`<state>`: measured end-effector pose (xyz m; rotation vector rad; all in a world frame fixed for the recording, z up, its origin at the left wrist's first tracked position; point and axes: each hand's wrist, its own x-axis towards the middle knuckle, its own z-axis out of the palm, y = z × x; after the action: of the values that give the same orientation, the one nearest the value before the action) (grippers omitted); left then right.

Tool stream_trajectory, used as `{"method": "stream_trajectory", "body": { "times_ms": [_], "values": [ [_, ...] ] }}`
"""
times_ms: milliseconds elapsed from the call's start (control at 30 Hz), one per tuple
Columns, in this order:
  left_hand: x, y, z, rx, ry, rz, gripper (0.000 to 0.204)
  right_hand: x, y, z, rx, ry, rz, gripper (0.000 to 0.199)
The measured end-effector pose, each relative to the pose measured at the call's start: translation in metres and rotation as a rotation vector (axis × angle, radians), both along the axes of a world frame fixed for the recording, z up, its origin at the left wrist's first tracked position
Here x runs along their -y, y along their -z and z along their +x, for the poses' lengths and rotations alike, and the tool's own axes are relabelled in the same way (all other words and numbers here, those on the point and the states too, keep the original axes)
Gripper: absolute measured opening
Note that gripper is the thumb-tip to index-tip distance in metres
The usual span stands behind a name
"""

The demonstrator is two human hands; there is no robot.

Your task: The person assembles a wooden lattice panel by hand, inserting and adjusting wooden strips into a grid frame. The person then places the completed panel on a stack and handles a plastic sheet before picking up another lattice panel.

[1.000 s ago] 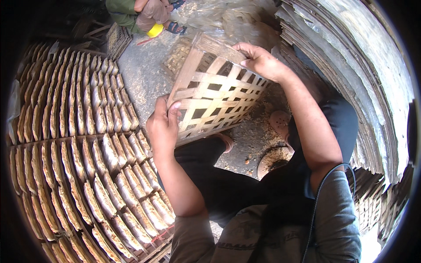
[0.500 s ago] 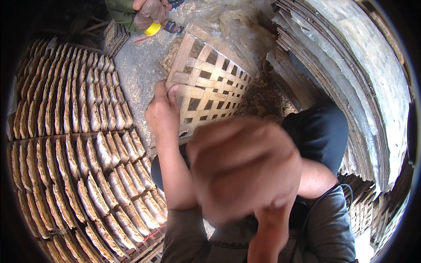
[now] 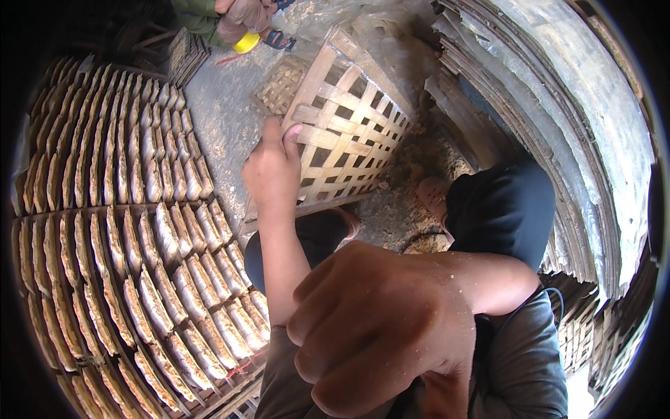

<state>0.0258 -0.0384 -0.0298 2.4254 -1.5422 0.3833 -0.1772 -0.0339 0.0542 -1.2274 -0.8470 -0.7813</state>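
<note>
My left hand (image 3: 272,167) is closed round the left edge of a woven bamboo rack (image 3: 349,136), with the thumb over its front. The rack stands tilted in front of my knees, its open lattice of flat strips facing me. Close to the camera, over my lap, is my right hand (image 3: 380,325), raised apart from the rack. Its fingers are curled into a fist with the knuckles outward and pale specks on the skin. Whatever those fingers may hold is hidden behind the hand.
Rows of narrow slabs with rough orange-brown edges (image 3: 167,300) fill the left side. Tall layers of thin grey sheets (image 3: 551,140) lean on the right. Another woven piece (image 3: 283,84) lies behind the rack. A person (image 3: 241,24) sits at the far end beside a yellow object (image 3: 246,44).
The rack and my left hand have shifted slightly to the right. My right hand, blurred before, has come lower and nearer my lap, uncovering floor and a pink shoe.
</note>
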Motion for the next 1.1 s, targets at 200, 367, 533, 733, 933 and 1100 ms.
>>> {"method": "stream_trajectory", "body": {
  "times_ms": [200, 367, 533, 733, 933, 1100],
  "values": [
    [-0.006, 0.002, 0.003, -0.025, 0.016, -0.002, 0.035, -0.003, -0.009, -0.009, -0.036, -0.117, 0.082, 0.025],
    [-0.004, 0.006, 0.004, -0.025, 0.000, -0.012, 0.035, -0.025, -0.018, -0.015, -0.132, -0.209, 0.454, 0.028],
    [-0.004, 0.000, 0.003, -0.002, -0.051, 0.038, 0.035, 0.010, 0.007, 0.007, -0.154, 0.170, 0.004, 0.026],
    [0.010, 0.003, -0.001, -0.055, -0.058, 0.032, 0.032, 0.087, 0.128, 0.077, -1.074, 1.299, 0.318, 0.026],
    [0.018, 0.005, -0.001, -0.044, -0.074, 0.045, 0.032, 0.128, 0.231, 0.077, -1.344, 1.386, 0.199, 0.067],
    [0.034, 0.012, -0.003, 0.024, -0.086, 0.047, 0.030, 0.144, 0.239, 0.085, -1.372, 1.362, 0.225, 0.067]
  ]
}}
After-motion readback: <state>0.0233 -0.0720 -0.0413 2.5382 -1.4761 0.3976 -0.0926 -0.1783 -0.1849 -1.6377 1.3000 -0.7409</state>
